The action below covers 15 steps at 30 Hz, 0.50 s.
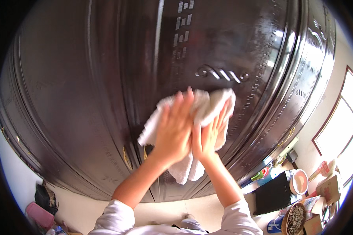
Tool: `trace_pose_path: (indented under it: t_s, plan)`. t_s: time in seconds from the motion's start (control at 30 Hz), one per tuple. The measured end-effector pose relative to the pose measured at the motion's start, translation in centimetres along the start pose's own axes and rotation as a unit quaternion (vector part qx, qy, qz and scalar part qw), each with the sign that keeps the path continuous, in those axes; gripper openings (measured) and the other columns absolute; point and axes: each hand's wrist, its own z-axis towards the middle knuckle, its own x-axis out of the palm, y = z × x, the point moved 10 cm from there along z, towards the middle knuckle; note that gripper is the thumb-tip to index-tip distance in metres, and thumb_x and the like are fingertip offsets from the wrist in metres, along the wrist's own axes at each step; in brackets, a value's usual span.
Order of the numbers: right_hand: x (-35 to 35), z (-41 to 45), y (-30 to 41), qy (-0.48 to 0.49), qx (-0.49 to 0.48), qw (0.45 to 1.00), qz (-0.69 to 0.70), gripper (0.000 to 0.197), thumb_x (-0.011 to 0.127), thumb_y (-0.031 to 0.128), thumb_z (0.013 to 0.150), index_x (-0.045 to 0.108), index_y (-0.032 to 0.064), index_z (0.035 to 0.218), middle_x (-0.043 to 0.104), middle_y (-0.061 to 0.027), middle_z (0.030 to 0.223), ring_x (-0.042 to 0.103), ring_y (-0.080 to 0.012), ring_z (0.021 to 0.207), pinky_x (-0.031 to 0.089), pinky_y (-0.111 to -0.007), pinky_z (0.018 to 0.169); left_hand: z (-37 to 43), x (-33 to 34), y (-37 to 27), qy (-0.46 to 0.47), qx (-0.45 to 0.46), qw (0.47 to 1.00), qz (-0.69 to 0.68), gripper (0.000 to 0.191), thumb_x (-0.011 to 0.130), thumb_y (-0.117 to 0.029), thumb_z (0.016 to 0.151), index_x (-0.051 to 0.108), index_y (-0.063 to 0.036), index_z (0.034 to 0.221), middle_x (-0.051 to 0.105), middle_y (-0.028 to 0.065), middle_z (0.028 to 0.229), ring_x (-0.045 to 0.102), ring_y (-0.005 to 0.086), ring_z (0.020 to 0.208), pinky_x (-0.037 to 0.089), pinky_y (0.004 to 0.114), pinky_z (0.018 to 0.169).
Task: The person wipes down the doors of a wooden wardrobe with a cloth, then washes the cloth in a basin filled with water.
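Note:
A white towelling cloth (213, 110) is spread in loose folds against a dark, glossy wooden wardrobe door (220, 44). My left hand (175, 129) lies flat over its left part, slightly blurred, pressing it to the panel. Beside it, my right hand (208, 136) holds the right part, and a fold covers some of its fingers. The two hands touch or nearly touch at the thumbs. Just above the cloth is a carved scroll ornament (222, 73). Below and left of it, two gold-coloured handles (127, 158) flank the door seam, one partly covered by the cloth.
Right of the wardrobe stand a black suitcase (272, 192), a pink basin (300, 180), a round basket (295, 218) with dried pieces, a blue bucket (275, 224) and cardboard boxes (328, 188). A window (335, 123) is beyond. At lower left lie a black bag (44, 196) and a pink case (40, 214).

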Motion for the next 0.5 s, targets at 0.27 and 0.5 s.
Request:
trace_pose_path:
  t_s: [0.27, 0.5]
  plan:
    - [-0.9, -3.3, -3.1, 0.020, -0.039, 0.999, -0.019, 0.067, 0.045, 0.038, 0.081, 0.033, -0.0046, 0.130, 0.027, -0.0226, 0.139, 0.014, -0.0403, 0.133, -0.003, -0.058, 0.103, -2.4, 3.5, -2.1, -0.044, -0.068, 0.994, 0.078, 0.055, 0.040, -0.029, 0.086, 0.032, 0.0005, 0.133, 0.011, 0.0309, 0.141, 0.008, 0.0489, 0.130, 0.003, 0.060, 0.103]
    - [-1.1, -16.7, -11.6, 0.110, -0.023, 0.992, -0.049, 0.054, 0.051, 0.032, 0.077, 0.047, 0.0020, 0.123, 0.037, -0.0172, 0.135, 0.027, -0.0354, 0.129, 0.017, -0.057, 0.098, -11.7, 17.3, -7.1, 0.021, -0.138, 0.985, 0.101, 0.058, 0.049, -0.024, 0.080, 0.036, -0.0001, 0.131, 0.012, 0.0326, 0.139, 0.006, 0.0533, 0.128, 0.005, 0.064, 0.100]
